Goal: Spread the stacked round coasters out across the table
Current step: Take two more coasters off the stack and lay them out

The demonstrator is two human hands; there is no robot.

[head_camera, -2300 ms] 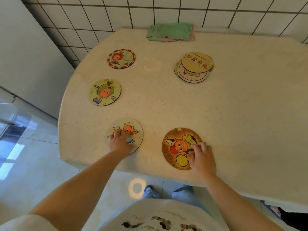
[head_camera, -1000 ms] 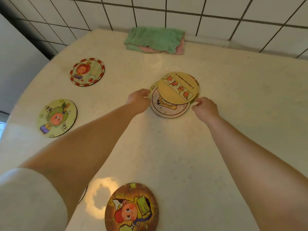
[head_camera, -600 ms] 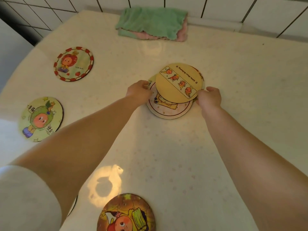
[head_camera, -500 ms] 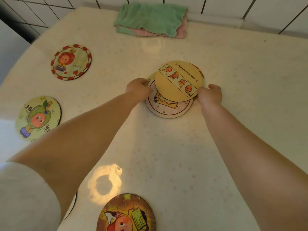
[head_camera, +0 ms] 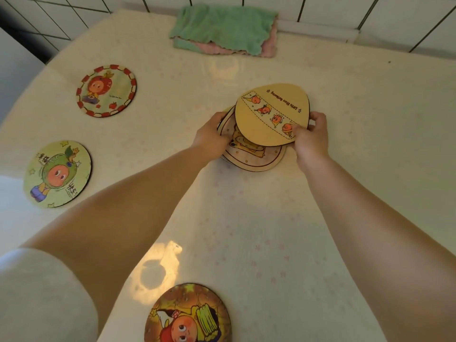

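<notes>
Change: right hand (head_camera: 311, 139) now pinches the top coaster (head_camera: 271, 114) at its near-right edge and has tilted it up off the stack (head_camera: 251, 154); 0.5 s ago it lay flat with the hand only beside it.
Right fingers: clenched on the top coaster, thumb above, fingers beneath.
Left fingers: left hand (head_camera: 211, 137) curled against the stack's left rim; whether it grips or only steadies cannot be told.
Meaning: one more coaster is separating, probably for placement on bare table (head_camera: 357, 99) right of the fingers.
Already spread: red-rimmed coaster (head_camera: 106, 91) and green coaster (head_camera: 57, 174) far left of the fingers; orange coaster (head_camera: 188, 314) near the body.
Hidden: stack count unclear under the lifted coaster; orange coaster cut off by the frame edge.
Other: folded cloth (head_camera: 223, 29) beyond the fingers.
</notes>
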